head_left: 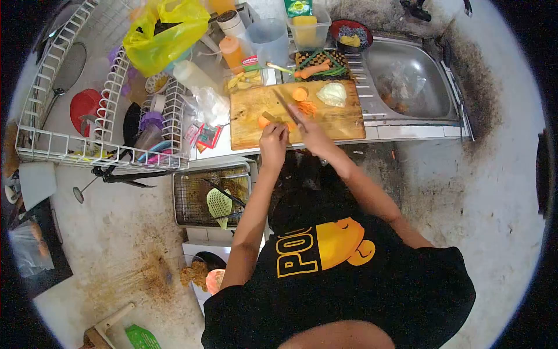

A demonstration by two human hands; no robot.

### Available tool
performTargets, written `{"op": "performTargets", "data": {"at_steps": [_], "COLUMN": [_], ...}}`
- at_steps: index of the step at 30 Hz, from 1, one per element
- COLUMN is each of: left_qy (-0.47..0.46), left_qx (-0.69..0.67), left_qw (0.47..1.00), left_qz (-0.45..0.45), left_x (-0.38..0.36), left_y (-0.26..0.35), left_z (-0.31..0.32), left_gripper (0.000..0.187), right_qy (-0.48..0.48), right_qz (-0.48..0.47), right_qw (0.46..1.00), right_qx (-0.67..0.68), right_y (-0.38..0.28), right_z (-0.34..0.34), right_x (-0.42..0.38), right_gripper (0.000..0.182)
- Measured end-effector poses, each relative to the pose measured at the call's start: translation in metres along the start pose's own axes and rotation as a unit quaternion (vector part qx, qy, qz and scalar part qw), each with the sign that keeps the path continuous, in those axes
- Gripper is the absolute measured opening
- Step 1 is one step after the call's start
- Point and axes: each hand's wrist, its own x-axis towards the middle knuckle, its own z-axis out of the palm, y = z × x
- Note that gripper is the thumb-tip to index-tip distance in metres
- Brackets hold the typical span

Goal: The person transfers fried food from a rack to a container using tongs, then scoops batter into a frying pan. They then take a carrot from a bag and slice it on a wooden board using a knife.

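My right hand (317, 138) grips a kitchen knife (286, 104), its blade slanting up and left over the wooden cutting board (247, 103). My left hand (274, 141) is closed at the board's front edge, its fingertips on an orange carrot piece (263, 121) that they partly hide. Close to the knife lie a cut carrot chunk (300, 94) and a small pile of carrot strips (306, 109). A pale wedge that looks like cabbage (332, 93) sits on the board's right side.
Behind the board, a black patterned basket (302, 57) holds a whole carrot and green beans. To the right is a metal sink (401, 61) with a plastic bag inside. A white dish rack (58, 142) stands left; a fryer-like tray (192, 200) sits below.
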Motion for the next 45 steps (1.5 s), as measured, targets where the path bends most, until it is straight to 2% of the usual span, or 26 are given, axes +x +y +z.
{"op": "performTargets", "data": {"at_steps": [1,2,3,4,5,7,11,13,14,16,17,19,20,22,23,25,26,28,32,37,38,40,42,43,44,45], "left_qy": [0.003,0.000,0.003,0.006,0.005,0.050,0.103,0.087,0.083,0.062,0.062,-0.005,-0.007,-0.103,-0.103,-0.185,-0.183,-0.254,-0.293,-0.326,-0.327,-0.307,-0.307,-0.307,-0.308,-0.302], "left_qx": [0.003,0.004,-0.024,-0.052,-0.054,-0.060,-0.107,-0.171,-0.169,-0.086,-0.084,0.020,0.020,0.107,0.108,0.119,0.117,0.129,0.128,0.133,0.133,0.002,0.008,0.012,0.011,0.047], "left_qw": [1.000,1.000,0.998,0.995,0.995,0.994,0.987,0.974,0.974,0.989,0.989,0.996,0.996,0.988,0.987,0.973,0.974,0.956,0.944,0.936,0.935,0.949,0.950,0.951,0.951,0.952], "left_qz": [-0.015,-0.015,-0.052,-0.089,-0.087,-0.076,-0.065,-0.124,-0.126,-0.105,-0.104,-0.084,-0.082,0.052,0.053,0.064,0.067,0.070,0.080,0.005,0.004,-0.071,-0.054,-0.038,-0.039,0.001], "left_x": [0.000,0.002,0.007,0.012,0.016,0.023,0.033,0.040,0.042,0.056,0.060,0.063,0.066,0.072,0.072,0.079,0.085,0.094,0.103,0.105,0.103,0.102,0.099,0.098,0.096,0.094], "left_y": [-0.001,0.002,0.008,0.012,0.016,0.024,0.030,0.030,0.023,0.008,0.003,-0.010,-0.016,-0.021,-0.022,-0.006,-0.002,0.001,-0.002,-0.016,-0.019,-0.015,-0.006,-0.003,-0.005,-0.010], "left_z": [0.005,0.009,0.013,0.016,0.017,0.020,0.003,-0.018,-0.024,-0.033,-0.035,-0.031,-0.025,-0.018,-0.014,-0.008,-0.007,-0.002,0.001,0.007,0.007,0.002,-0.008,-0.010,-0.007,-0.002], "left_gripper": [0.014,0.014,0.016,0.018,0.018,0.020,0.019,0.021,0.021,0.024,0.024,0.027,0.027,0.029,0.029,0.028,0.028,0.026,0.022,0.022,0.022,0.025,0.025,0.026,0.026,0.025], "right_qy": [0.001,-0.019,-0.039,-0.009,-0.006,-0.049,-0.007,0.112,0.112,0.028,0.028,-0.079,-0.071,-0.096,-0.123,-0.115,-0.107,-0.089,-0.072,-0.043,-0.051,-0.058,-0.065,-0.066,-0.001,0.062], "right_qz": [0.001,0.068,0.135,0.102,0.102,0.204,0.173,-0.047,-0.043,0.055,0.054,0.087,0.046,0.062,0.078,0.074,0.072,0.078,0.074,0.077,0.094,0.112,0.197,0.199,0.073,-0.056], "right_qw": [1.000,0.996,0.983,0.985,0.985,0.965,0.976,0.992,0.993,0.994,0.994,0.993,0.996,0.993,0.989,0.990,0.991,0.993,0.995,0.996,0.993,0.990,0.973,0.973,0.997,0.996], "right_qx": [0.002,0.060,0.117,0.141,0.139,0.160,0.130,0.017,0.019,0.089,0.091,0.030,0.037,0.011,-0.016,-0.021,-0.027,-0.010,-0.003,0.024,0.041,0.059,0.096,0.097,0.033,-0.031], "right_y": [-0.010,-0.036,-0.049,-0.035,-0.036,-0.046,-0.038,-0.018,-0.016,-0.029,-0.029,-0.031,-0.033,-0.034,-0.033,-0.024,-0.019,-0.012,-0.003,0.003,0.004,-0.008,-0.024,-0.011,0.013,0.027], "right_z": [-0.015,-0.042,-0.059,-0.058,-0.067,-0.084,-0.089,-0.078,-0.077,-0.082,-0.078,-0.068,-0.061,-0.053,-0.050,-0.046,-0.048,-0.055,-0.064,-0.072,-0.075,-0.086,-0.096,-0.092,-0.085,-0.082], "right_x": [-0.003,-0.007,-0.011,-0.013,-0.017,-0.029,-0.055,-0.066,-0.074,-0.083,-0.086,-0.089,-0.088,-0.083,-0.082,-0.080,-0.079,-0.077,-0.079,-0.084,-0.082,-0.077,-0.074,-0.075,-0.077,-0.078], "right_gripper": [0.059,0.058,0.056,0.054,0.054,0.054,0.054,0.054,0.054,0.053,0.053,0.056,0.057,0.057,0.057,0.056,0.056,0.055,0.053,0.053,0.053,0.053,0.052,0.052,0.052,0.053]}}
